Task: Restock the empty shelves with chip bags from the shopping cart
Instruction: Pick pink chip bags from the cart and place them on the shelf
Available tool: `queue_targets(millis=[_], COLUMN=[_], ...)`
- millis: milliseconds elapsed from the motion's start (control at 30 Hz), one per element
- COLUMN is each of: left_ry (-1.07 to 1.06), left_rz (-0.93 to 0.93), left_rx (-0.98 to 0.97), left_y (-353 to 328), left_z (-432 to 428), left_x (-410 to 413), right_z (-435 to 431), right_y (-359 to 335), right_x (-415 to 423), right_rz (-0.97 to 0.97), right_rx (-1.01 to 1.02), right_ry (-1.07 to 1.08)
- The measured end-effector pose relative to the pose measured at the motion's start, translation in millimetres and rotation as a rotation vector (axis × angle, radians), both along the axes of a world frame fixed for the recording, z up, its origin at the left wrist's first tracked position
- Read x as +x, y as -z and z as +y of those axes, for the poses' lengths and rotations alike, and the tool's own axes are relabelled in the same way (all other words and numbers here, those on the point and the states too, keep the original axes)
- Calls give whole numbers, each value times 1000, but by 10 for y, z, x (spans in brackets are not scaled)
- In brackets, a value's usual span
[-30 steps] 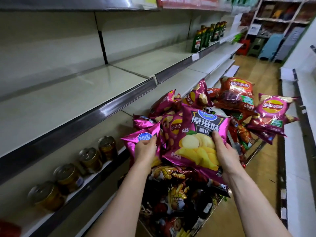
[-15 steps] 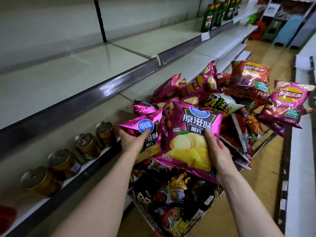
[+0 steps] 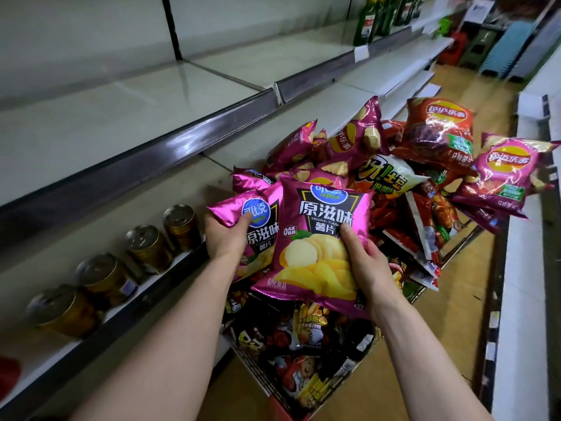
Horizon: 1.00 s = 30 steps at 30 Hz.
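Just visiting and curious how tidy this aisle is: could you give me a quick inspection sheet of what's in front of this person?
Surface: grey metal shelf boards at left, upper ones bare nearby.
Job's things: two shiny pink foil potato-chip bags, left bag and right bag, held over the wire shopping cart heaped with red and pink chip bags.
Clutter: four gold-lidded tin cans on the lower shelf; green bottles farther along.
Grippers: left hand grips the left bag; right hand grips the right bag.
Cables: nothing seen.
Surroundings: tan aisle floor, white shelving at right.
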State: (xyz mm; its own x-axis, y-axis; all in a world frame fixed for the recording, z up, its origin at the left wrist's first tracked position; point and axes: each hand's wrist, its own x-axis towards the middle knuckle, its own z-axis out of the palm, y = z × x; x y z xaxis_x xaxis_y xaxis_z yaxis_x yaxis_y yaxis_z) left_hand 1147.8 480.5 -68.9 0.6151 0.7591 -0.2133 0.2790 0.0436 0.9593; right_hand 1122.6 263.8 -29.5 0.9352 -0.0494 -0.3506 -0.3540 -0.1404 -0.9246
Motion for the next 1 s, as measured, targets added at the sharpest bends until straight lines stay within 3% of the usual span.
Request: queue_targets(millis=[167, 400, 667, 1000], left_ry=[-39, 26, 420, 776], left_rz=[-46, -220, -273, -344], left_rx=[87, -63, -523, -689], left_y=[-198, -762, -1456, -2099], left_z=[109, 73, -377, -1687], left_x=[-134, -282, -238, 40], right_z=[-2, -75, -514, -1513], right_y=[-163, -435, -1190, -1782], right_x=[-76, -138, -137, -475], right_rz=[-59, -121, -242, -277], right_rx=[180, 241, 328, 351], right_ry=[5, -16, -66, -22])
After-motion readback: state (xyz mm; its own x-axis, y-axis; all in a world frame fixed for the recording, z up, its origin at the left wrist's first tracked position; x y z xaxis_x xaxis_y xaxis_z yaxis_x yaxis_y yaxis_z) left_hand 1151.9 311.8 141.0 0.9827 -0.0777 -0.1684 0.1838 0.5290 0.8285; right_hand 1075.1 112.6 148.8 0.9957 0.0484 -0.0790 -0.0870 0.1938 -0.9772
